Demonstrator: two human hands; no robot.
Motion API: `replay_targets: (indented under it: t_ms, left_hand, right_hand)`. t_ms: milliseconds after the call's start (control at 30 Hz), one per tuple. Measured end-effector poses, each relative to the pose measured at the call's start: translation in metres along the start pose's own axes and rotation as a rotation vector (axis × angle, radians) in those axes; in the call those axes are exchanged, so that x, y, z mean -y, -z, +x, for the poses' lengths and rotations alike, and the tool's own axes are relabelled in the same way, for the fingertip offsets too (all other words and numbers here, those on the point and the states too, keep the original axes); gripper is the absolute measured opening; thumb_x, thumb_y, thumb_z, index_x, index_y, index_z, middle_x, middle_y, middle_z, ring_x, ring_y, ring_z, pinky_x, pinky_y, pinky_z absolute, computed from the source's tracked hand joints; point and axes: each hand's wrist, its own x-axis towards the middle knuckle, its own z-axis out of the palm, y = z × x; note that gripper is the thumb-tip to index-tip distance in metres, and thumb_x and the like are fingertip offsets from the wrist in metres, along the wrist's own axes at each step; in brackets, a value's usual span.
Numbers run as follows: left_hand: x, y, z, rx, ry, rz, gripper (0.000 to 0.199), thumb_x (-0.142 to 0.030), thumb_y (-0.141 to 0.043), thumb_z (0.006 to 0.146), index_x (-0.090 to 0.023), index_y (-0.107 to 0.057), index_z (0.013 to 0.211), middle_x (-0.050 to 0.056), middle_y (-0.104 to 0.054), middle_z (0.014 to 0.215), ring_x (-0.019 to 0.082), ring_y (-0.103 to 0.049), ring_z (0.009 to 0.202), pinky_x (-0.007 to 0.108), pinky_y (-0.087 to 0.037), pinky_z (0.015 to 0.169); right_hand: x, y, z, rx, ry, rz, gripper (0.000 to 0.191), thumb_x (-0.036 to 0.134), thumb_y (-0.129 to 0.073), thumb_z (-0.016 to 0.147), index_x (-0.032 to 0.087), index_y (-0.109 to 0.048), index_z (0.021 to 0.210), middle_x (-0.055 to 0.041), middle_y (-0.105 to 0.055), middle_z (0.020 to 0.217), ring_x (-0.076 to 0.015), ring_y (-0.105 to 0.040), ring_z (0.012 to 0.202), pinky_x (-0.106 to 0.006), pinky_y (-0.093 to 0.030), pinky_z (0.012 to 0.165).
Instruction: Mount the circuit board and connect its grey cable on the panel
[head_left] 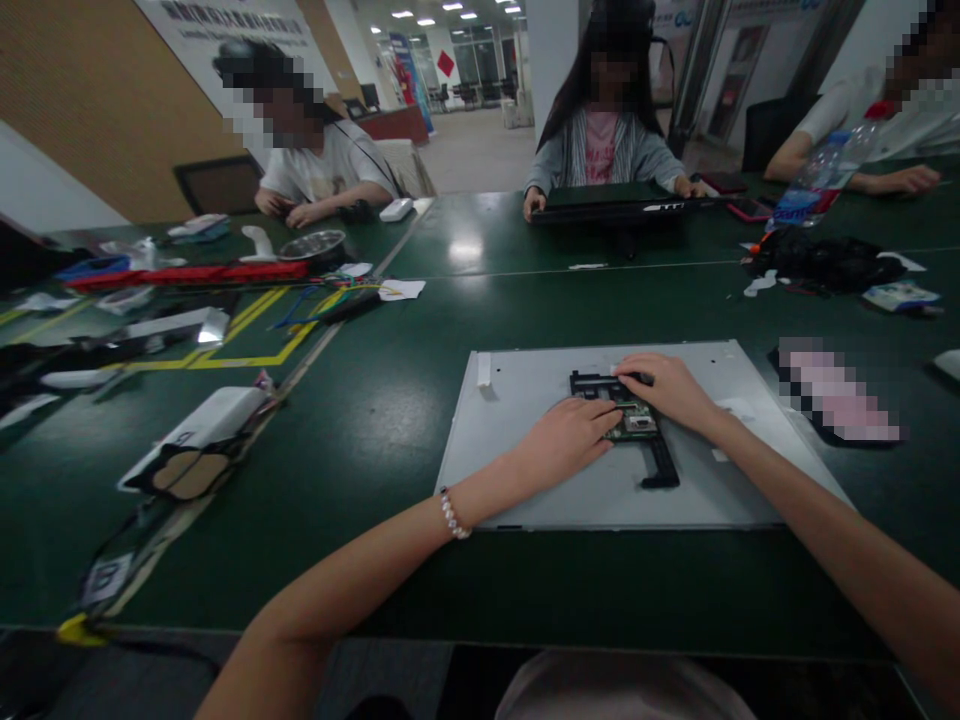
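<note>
A black plastic frame [660,463] carrying a green circuit board [640,424] lies on a large pale flat panel [517,500]. My left hand [574,432] rests over the left side of the board, fingers stretched out and lying on it. At the frame's upper right corner, the bent fingers of my right hand [667,385] are closed on its edge. The fingertips there touch a small white bit, too small to name. Part of the board and frame is hidden under both hands.
Right of the panel lies a phone [836,395], blurred out. To the left sits a white-wrapped pack [202,435] with cables. Tools and wires [330,305] clutter the far left. Across the table, a person holds a dark flat panel [622,208]; bottles [814,185] stand at right.
</note>
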Motion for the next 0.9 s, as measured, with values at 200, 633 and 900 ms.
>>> replay_targets:
  t_ms: [200,633,900]
  left_hand:
    - [0.004,0.006,0.002,0.003,-0.036,-0.103,0.033,-0.021,-0.051,0.094,-0.022,-0.061,0.126,0.008,-0.067,0.124,0.021,-0.059,0.118,0.044,-0.040,0.107]
    - [0.147,0.047,-0.023,-0.356,0.570,0.000,0.032,-0.020,-0.050,0.087,-0.013,-0.066,0.114,0.011,-0.063,0.117,0.021,-0.060,0.101,0.036,-0.045,0.099]
    - [0.175,0.058,-0.043,-0.050,0.581,-0.186,0.050,-0.027,-0.066,0.071,-0.015,-0.065,0.119,0.009,-0.064,0.116,0.017,-0.062,0.085,0.029,-0.050,0.085]
  right_hand:
    - [0.000,-0.002,-0.003,-0.005,0.001,0.003,0.022,0.019,-0.055,0.089,0.022,-0.075,0.097,-0.0075,-0.075,0.103,-0.0240,-0.070,0.099,-0.046,-0.053,0.092]
    - [0.008,0.006,-0.011,-0.073,-0.011,-0.024,0.026,0.021,-0.051,0.091,0.021,-0.073,0.104,-0.0079,-0.074,0.108,-0.0245,-0.067,0.108,-0.047,-0.051,0.097]
    - [0.011,0.004,-0.015,-0.070,-0.014,-0.031,0.025,0.020,-0.052,0.090,0.021,-0.074,0.102,-0.0077,-0.074,0.107,-0.0245,-0.067,0.106,-0.048,-0.051,0.097]
